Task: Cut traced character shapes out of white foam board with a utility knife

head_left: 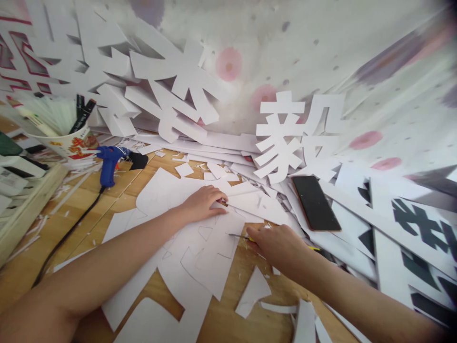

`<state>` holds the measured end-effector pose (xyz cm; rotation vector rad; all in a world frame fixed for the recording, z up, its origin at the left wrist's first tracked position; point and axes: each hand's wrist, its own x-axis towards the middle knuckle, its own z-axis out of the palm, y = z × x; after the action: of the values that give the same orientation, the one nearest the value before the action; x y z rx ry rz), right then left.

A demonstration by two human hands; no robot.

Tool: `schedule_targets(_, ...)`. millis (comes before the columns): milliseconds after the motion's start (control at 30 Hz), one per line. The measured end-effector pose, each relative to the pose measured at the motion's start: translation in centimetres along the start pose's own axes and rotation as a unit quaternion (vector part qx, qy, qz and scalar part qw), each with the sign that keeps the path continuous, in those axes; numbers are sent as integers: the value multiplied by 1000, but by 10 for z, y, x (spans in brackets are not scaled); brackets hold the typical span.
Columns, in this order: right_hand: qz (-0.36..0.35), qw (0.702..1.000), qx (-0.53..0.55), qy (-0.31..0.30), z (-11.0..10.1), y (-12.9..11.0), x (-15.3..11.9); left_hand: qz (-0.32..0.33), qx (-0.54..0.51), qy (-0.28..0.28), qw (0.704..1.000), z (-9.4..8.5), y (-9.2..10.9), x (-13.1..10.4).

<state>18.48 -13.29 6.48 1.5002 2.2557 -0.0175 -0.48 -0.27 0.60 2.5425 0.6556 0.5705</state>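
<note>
My left hand (205, 202) rests on a white cut board (203, 252) marked with thin drawn outlines. Its fingers curve toward the right edge, with a gap between thumb and forefinger; whether they pinch a piece is unclear. Pale strips and offcuts (246, 200) lie just past the fingertips. A craft knife (238, 236) with a yellow handle is gripped in my right hand (276, 243). Its thin blade points left, over the board's right edge; contact with the surface cannot be made out. Beneath the drawn board lie other white cut sheets (150, 324).
A blue glue gun (109, 164) with a black cord lies left, near a paper tub (71, 147) of glue sticks and markers. A phone (316, 202) rests on boards at right. White cut-out characters (282, 138) lean against the patterned curtain (314, 57). Scraps litter the wooden table (124, 190).
</note>
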Motion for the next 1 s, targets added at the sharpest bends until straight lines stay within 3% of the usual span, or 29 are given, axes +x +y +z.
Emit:
schedule_targets(700, -6, 1000, -1, -1, 10, 7, -5, 3, -12, 4, 1000, 1, 1, -2)
schedule_targets(1000, -4, 999, -12, 33, 23, 10, -8, 5, -13, 5, 1000, 1, 3, -2)
